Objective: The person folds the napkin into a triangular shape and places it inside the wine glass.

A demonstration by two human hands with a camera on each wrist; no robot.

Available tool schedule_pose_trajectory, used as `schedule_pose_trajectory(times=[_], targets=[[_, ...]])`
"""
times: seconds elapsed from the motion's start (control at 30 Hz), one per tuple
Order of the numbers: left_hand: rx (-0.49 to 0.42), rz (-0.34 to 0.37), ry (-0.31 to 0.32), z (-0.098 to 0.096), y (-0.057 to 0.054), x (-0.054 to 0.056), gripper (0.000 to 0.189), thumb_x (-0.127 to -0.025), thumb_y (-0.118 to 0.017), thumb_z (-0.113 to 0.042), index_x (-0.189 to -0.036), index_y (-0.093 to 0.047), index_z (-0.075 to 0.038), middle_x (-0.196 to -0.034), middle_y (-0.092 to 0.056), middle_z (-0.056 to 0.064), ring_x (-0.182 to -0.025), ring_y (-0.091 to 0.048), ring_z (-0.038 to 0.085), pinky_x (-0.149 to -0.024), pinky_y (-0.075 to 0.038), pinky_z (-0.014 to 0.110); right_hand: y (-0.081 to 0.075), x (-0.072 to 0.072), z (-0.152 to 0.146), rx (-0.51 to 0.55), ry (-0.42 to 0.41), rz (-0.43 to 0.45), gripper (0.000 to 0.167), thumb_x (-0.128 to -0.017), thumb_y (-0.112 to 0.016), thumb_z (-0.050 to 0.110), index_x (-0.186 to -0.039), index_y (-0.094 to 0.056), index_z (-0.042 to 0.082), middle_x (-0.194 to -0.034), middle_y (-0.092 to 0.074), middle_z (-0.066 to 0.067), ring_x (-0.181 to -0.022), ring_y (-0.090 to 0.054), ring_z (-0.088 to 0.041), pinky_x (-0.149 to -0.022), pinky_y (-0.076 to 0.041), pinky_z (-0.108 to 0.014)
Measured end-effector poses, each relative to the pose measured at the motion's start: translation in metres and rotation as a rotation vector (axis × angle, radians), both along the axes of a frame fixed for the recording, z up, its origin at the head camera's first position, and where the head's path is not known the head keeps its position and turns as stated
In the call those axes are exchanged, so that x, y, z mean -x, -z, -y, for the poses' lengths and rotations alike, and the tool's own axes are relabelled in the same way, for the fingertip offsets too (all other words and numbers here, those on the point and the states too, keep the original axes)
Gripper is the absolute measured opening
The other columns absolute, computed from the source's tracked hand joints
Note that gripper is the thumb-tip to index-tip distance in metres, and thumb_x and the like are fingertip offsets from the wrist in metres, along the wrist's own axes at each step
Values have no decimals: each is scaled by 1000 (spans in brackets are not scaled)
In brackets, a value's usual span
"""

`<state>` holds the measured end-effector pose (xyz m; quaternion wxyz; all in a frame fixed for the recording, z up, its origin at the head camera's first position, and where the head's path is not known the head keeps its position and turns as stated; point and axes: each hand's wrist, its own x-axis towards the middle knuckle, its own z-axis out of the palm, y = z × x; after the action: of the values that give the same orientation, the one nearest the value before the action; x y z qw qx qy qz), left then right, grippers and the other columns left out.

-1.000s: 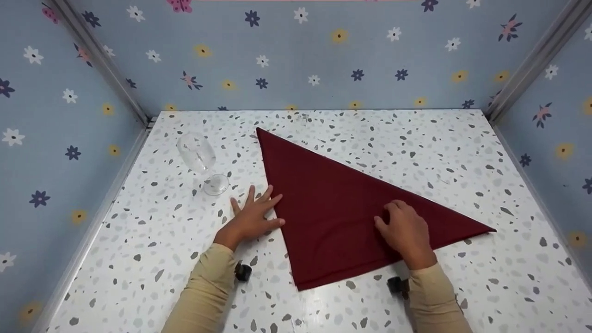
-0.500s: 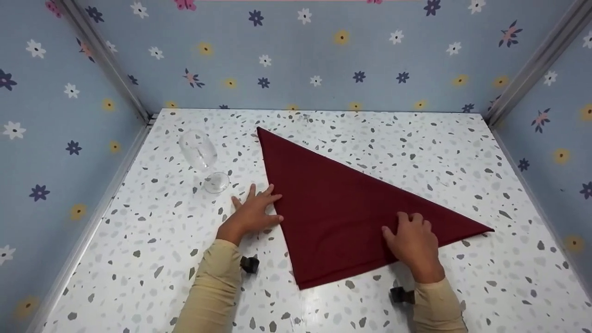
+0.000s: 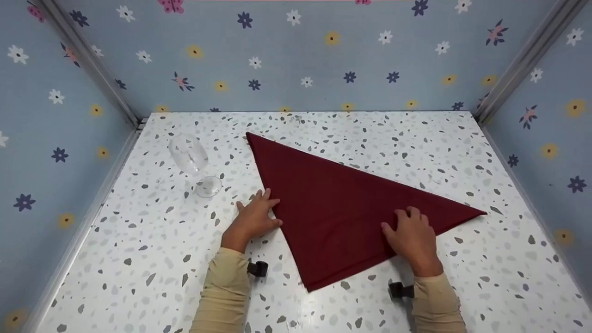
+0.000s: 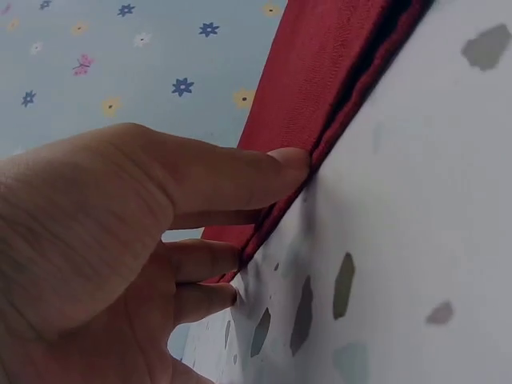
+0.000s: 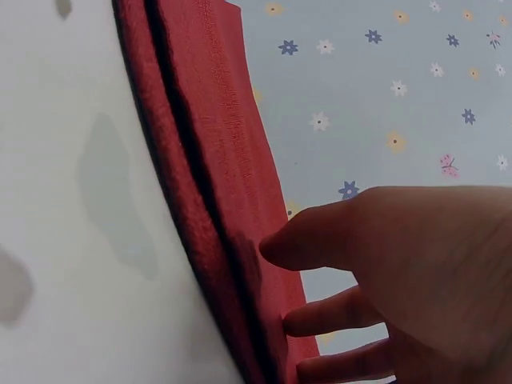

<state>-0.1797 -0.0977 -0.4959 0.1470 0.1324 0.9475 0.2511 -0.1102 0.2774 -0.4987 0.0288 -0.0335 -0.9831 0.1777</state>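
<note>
The cloth [image 3: 328, 203] is laid on the counter [image 3: 138, 277], long edge slanted far-left to near-right, one corner pointed nearward; it is touched by left grip [image 3: 253, 217] and right grip [image 3: 412, 238], both spread.

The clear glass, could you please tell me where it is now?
In the head view, the clear glass is on the left part of the speckled table, left of the dark red cloth and beyond the left hand.

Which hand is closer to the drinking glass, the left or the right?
The left hand: it sits just this side of the glass, at the left edge of the red cloth. The right hand is farther right, on the cloth.
</note>
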Motion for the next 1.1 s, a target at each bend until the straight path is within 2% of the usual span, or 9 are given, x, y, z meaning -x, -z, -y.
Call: schedule_pose_trajectory(times=[0.4, 0.63, 0.73, 0.87, 0.97, 1.1], targets=[[-24, 53, 31, 0, -5, 6, 67, -88, -74, -19, -150, -48, -8, -163, -19, 17, -152, -6, 36, -108, 2, 76, -2, 8, -14, 147, 24, 62, 51, -97, -61, 32, -132, -60, -6, -148, -41, -30, -136, -37, -48, -106, -35, -62], [-39, 41, 25, 5, -2, 1, 67, -87, -75, -18, -149, -49, -7, -163, -20, 19, -151, -8, 39, -106, 0, 78, 3, 6, -9, 182, -2, 58, 48, -98, -62, 26, -133, -58, -7, -150, -36, -31, -140, -33, -47, -111, -33, -57], [-49, 31, 8, 10, 2, -2, 68, -87, -76, -19, -148, -49, -6, -162, -21, 20, -151, -8, 39, -106, 1, 78, 6, 3, 3, 135, -19, -9, 47, -96, -65, 26, -129, -61, -7, -145, -43, -31, -135, -39, -47, -108, -36, -57], [-54, 23, -8, 11, 4, -4, 68, -88, -76, -20, -149, -49, -6, -163, -21, 19, -151, -8, 38, -107, 2, 78, 0, -5, 20, 65, -18, -100, 44, -93, -69, 27, -123, -66, -4, -127, -55, -27, -119, -51, -45, -96, -42, -60], [-62, 12, -4, 8, 3, -3, 68, -88, -76, -20, -148, -49, -6, -162, -21, 20, -151, -9, 39, -106, 2, 78, -5, -13, 28, 39, -11, -74, 47, -93, -69, 32, -124, -66, -3, -120, -56, -25, -112, -53, -43, -87, -44, -61], [-69, -5, 12, 2, 4, 0, 68, -88, -77, -21, -148, -49, -6, -162, -22, 20, -151, -9, 39, -106, 3, 79, -9, -17, 30, 3, -17, 2, 53, -93, -68, 36, -127, -63, -4, -120, -55, -27, -109, -53, -43, -81, -49, -58]])
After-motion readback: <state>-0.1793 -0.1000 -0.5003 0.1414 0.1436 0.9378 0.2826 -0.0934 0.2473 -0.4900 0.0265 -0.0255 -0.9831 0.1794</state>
